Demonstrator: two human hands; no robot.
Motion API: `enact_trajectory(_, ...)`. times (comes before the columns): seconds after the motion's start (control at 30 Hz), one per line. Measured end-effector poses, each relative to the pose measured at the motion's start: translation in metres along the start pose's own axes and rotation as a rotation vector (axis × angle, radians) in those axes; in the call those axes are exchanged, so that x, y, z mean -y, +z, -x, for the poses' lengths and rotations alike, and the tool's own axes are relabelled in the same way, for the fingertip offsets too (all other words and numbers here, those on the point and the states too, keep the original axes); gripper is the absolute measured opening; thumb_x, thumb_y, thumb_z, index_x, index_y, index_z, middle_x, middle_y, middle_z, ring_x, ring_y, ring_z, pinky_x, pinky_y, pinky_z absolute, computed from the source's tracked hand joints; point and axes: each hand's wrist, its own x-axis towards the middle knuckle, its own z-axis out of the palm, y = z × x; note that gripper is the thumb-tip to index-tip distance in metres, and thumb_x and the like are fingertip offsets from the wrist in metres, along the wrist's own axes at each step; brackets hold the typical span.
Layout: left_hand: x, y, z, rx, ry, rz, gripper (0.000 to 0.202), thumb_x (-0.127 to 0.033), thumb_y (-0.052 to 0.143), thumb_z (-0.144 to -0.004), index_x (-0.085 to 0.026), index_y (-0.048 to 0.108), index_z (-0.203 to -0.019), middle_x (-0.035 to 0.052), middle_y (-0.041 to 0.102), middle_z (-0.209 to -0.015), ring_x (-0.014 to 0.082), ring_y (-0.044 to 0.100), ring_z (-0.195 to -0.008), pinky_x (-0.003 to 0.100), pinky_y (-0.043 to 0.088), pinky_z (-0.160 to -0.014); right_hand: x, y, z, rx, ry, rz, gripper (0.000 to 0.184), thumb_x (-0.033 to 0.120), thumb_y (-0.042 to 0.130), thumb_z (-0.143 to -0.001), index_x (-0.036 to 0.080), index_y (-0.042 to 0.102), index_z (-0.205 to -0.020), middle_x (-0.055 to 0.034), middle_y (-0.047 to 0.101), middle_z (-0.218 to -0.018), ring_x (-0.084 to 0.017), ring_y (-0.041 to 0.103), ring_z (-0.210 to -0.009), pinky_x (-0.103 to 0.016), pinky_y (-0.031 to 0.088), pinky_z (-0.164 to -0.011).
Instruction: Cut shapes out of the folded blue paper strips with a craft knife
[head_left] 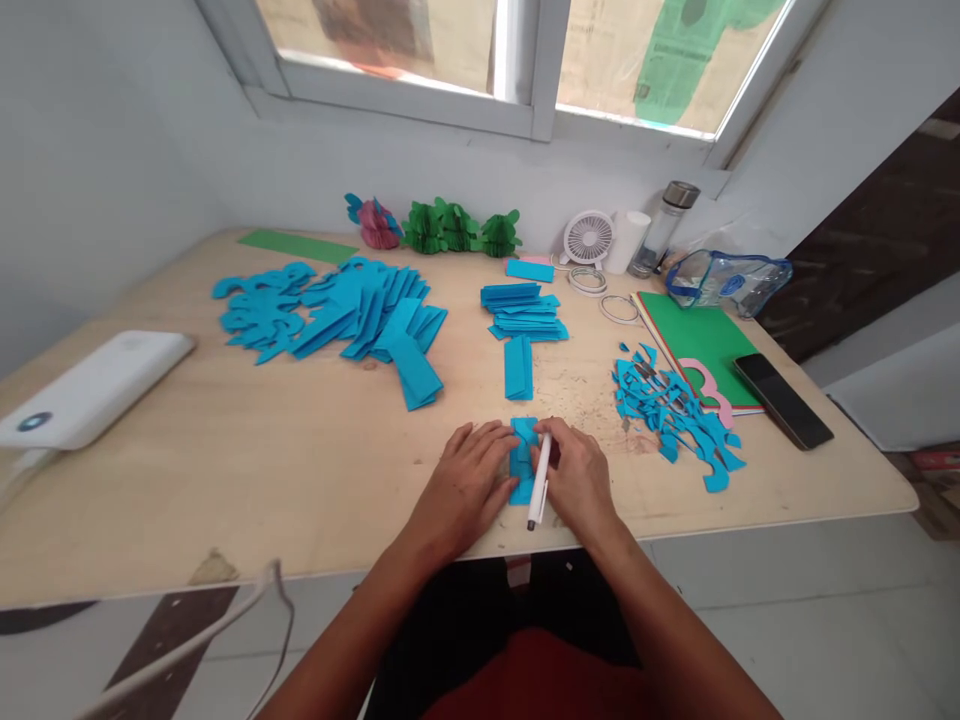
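A blue folded paper strip [523,494] lies upright on the table before me, near its front edge. A smaller blue piece seems to rest on top of it. My left hand [469,485] is open, its fingers stretched flat and the tips touching the strip's left side. Tucked in my right hand [581,475] is a white pen [539,485], its dark end pointing toward me. The thumb and index finger of that hand touch the strip's right side near the top. Just beyond lies another folded blue strip [518,368].
Stacked blue strips [525,310] lie farther back, with a large heap of blue paper pieces [367,310] to the left. Blue scraps [667,405], green paper [712,345] and a phone [782,400] are right. A white power bank [97,390] lies far left; a small fan [589,238] stands behind.
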Motion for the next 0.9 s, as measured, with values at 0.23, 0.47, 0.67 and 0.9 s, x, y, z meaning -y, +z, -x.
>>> enact_trajectory(0.23, 0.000, -0.002, -0.001, -0.027, 0.017, 0.003, 0.029, -0.022, 0.043, -0.095, -0.018, 0.059, -0.118, 0.0129, 0.061, -0.131, 0.0275, 0.051, -0.129, 0.053, 0.036, -0.111, -0.006, -0.007, 0.021, -0.058, -0.057, -0.144, 0.019, 0.024, 0.052, -0.091, 0.022, 0.063, -0.106, -0.0044, 0.073, -0.090, -0.022, 0.067, -0.085, -0.035, 0.048, -0.082)
enact_trajectory(0.47, 0.001, -0.002, -0.001, -0.010, 0.018, 0.004, 0.032, -0.023, 0.038, -0.098, -0.016, 0.061, -0.119, 0.0142, 0.060, -0.133, 0.0281, 0.051, -0.129, 0.053, 0.037, -0.111, -0.011, -0.008, 0.040, -0.084, -0.205, -0.089, 0.023, 0.020, 0.054, -0.091, 0.021, 0.064, -0.111, -0.0073, 0.072, -0.098, -0.023, 0.065, -0.092, -0.038, 0.049, -0.083)
enact_trajectory(0.67, 0.005, -0.010, -0.002, 0.011, 0.045, 0.022, 0.034, -0.019, 0.040, -0.096, -0.016, 0.061, -0.123, 0.0129, 0.060, -0.133, 0.0264, 0.051, -0.129, 0.048, 0.039, -0.109, -0.015, -0.005, 0.042, -0.101, -0.290, -0.039, 0.024, 0.018, 0.052, -0.093, 0.019, 0.064, -0.114, -0.0080, 0.072, -0.096, -0.024, 0.064, -0.092, -0.039, 0.049, -0.083)
enact_trajectory(0.9, 0.008, -0.012, -0.002, -0.008, 0.038, 0.094, 0.035, -0.022, 0.043, -0.096, -0.017, 0.060, -0.127, 0.0114, 0.062, -0.132, 0.0256, 0.051, -0.129, 0.048, 0.038, -0.111, -0.016, -0.003, 0.041, -0.106, -0.316, -0.023, 0.026, 0.019, 0.053, -0.093, 0.020, 0.064, -0.117, -0.0079, 0.071, -0.096, -0.024, 0.064, -0.092, -0.040, 0.049, -0.082)
